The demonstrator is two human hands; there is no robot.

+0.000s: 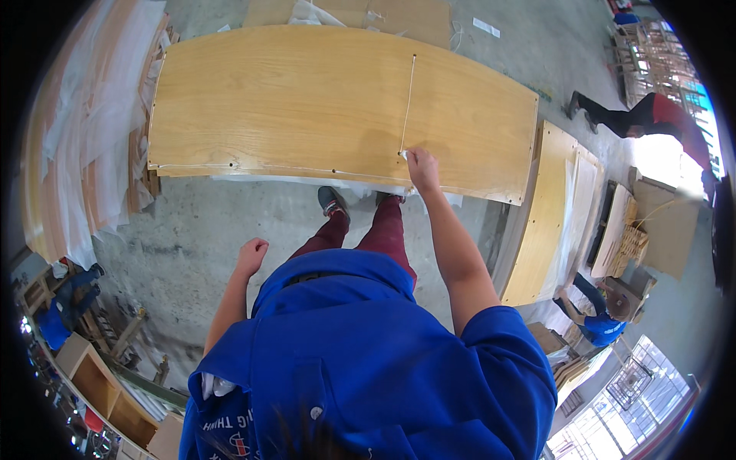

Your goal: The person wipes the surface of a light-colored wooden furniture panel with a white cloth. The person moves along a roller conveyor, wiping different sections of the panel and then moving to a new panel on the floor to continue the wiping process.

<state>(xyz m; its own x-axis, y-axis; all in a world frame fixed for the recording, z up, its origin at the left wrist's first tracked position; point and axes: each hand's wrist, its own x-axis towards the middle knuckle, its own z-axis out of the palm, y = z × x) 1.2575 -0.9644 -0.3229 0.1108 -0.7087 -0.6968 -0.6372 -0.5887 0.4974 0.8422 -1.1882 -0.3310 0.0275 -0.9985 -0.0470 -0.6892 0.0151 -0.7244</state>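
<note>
A long, light-brown wooden panel (pixel 291 100) lies flat in front of me. Thin white lines run along its near edge and across it, and several small dark holes dot the surface. My right hand (pixel 423 170) is closed over the panel's near right part, at the near end of the white cross line (pixel 409 100). A small white thing (pixel 405 155) pokes out of its fingers; the rest is hidden by the hand. Off to the left, over the floor, my left hand (pixel 253 253) hangs with curled fingers, and nothing shows in it.
Plastic-wrapped boards (pixel 92 115) are stacked at the left. More panels (pixel 546 207) stand close on the right. A person in a blue shirt (pixel 602 326) works beyond them, and another in red and black (pixel 667 115) bends at the far right. Wooden cabinets (pixel 100 379) sit lower left.
</note>
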